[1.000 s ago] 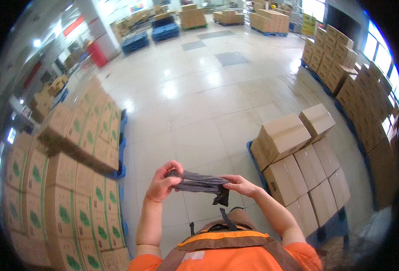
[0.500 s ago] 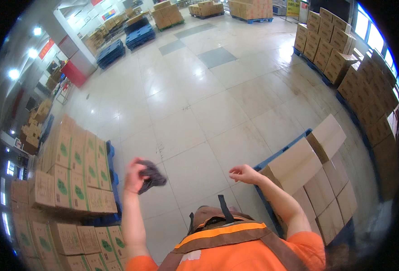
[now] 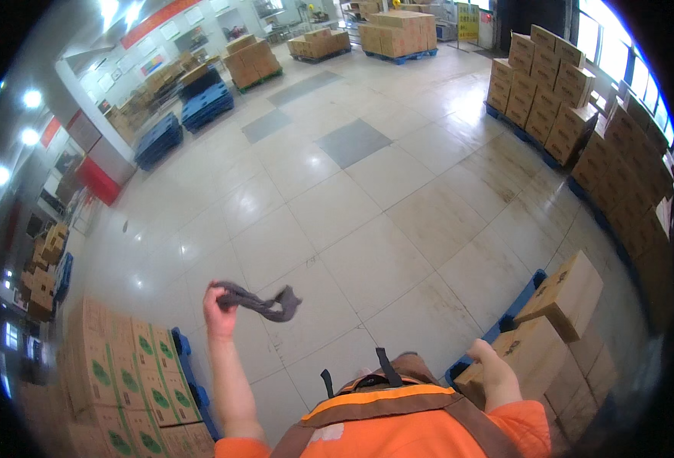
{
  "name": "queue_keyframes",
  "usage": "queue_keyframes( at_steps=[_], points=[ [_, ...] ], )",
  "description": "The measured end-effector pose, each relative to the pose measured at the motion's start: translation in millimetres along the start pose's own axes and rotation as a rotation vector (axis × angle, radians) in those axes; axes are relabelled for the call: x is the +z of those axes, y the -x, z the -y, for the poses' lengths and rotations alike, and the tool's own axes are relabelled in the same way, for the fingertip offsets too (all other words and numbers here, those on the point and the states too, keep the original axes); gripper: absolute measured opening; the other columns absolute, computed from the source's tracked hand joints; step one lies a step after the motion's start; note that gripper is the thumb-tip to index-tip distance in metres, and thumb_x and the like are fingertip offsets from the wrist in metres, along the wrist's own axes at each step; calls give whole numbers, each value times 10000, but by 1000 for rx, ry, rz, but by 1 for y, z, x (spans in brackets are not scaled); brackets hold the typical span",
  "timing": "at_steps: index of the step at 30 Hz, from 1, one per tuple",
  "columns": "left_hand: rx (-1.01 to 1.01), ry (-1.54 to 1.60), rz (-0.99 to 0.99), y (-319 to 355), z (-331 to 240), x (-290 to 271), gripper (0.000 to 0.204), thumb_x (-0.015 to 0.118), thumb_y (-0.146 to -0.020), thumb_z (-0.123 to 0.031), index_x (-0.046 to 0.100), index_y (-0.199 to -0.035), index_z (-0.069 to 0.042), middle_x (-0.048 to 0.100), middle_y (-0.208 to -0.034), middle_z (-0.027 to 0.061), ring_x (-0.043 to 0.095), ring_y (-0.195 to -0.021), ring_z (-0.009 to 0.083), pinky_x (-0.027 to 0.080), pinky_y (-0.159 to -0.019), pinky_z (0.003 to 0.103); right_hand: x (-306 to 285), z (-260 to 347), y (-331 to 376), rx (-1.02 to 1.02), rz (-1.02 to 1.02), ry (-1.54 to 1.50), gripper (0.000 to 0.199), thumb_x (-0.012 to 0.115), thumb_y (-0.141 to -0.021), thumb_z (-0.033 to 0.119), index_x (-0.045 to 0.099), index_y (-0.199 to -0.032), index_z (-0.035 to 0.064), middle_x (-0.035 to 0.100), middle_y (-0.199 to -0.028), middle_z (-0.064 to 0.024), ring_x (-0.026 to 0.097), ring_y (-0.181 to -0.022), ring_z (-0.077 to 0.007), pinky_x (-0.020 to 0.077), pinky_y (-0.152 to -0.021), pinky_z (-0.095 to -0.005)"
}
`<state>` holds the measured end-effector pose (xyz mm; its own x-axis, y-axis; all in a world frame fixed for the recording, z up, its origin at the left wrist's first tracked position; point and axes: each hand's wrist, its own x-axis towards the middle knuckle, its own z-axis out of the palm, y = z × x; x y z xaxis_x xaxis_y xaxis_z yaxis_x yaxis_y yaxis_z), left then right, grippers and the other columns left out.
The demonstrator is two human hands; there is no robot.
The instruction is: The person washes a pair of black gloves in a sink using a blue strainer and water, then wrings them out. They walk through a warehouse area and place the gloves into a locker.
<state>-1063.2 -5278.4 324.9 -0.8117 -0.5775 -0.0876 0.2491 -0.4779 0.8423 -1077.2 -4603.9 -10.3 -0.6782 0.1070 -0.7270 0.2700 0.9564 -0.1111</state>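
Observation:
My left hand (image 3: 216, 303) is raised in front of me and grips one end of a dark grey cloth (image 3: 262, 302), which trails limp to the right above the tiled floor. My right hand (image 3: 494, 374) hangs low at my right side with the fingers curled, holding nothing that I can see, close to a stack of brown cardboard boxes (image 3: 544, 330) on a blue pallet (image 3: 505, 324). My orange vest with a brown strap fills the bottom edge.
Stacked boxes with green marks (image 3: 127, 374) stand on a blue pallet at my left. More brown box stacks (image 3: 581, 107) line the right wall. Blue pallets (image 3: 203, 103) and box stacks (image 3: 398, 30) lie far off across the glossy tile floor (image 3: 352, 198).
Both hands held the cloth together a second ago. The right hand let go and dropped to my side; the left carries the cloth alone, and my view has turned.

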Motion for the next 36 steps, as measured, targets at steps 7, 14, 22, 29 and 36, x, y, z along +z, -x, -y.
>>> queue_keyframes(
  at_steps=[7,14,22,29,36],
  points=[
    [-65,-35,118,-239,71,112,75,585,-788,-135,555,-844,-96,516,-643,-19,451,-499,69,287,-373,212,-67,58,-66,285,237,-281,202,573,-768,161,637,-670,-4,642,-652,-132,627,-555,-211,518,-514,-340],
    [-379,-318,-248,-412,173,97,143,629,-774,-201,509,-717,-148,458,-582,-25,424,-443,99,269,-346,254,-212,164,-254,200,258,-323,213,561,-778,193,637,-747,-3,648,-671,-119,621,-569,-209,502,-564,-348],
    [-650,-2321,977,-507,340,-75,403,739,-564,-71,676,-955,-139,660,-1041,70,624,-994,246,501,-824,359,-460,355,-447,-229,-246,-270,236,547,-773,219,677,-880,54,670,-904,-136,629,-862,-290,495,-740,-396],
    [-1174,-1824,184,-744,444,7,287,576,-732,-197,658,-949,-28,629,-1011,159,590,-922,279,465,-795,389,-500,399,-563,47,119,-315,195,546,-804,202,654,-853,47,650,-677,-81,635,-593,-186,518,-568,-334],
    [-521,-1347,247,-1035,506,356,282,601,-687,-171,639,-869,41,657,-794,163,629,-735,272,489,-676,373,-596,426,-592,364,106,-708,181,552,-792,140,642,-849,-6,652,-697,-116,640,-580,-212,517,-526,-331]
  ],
)
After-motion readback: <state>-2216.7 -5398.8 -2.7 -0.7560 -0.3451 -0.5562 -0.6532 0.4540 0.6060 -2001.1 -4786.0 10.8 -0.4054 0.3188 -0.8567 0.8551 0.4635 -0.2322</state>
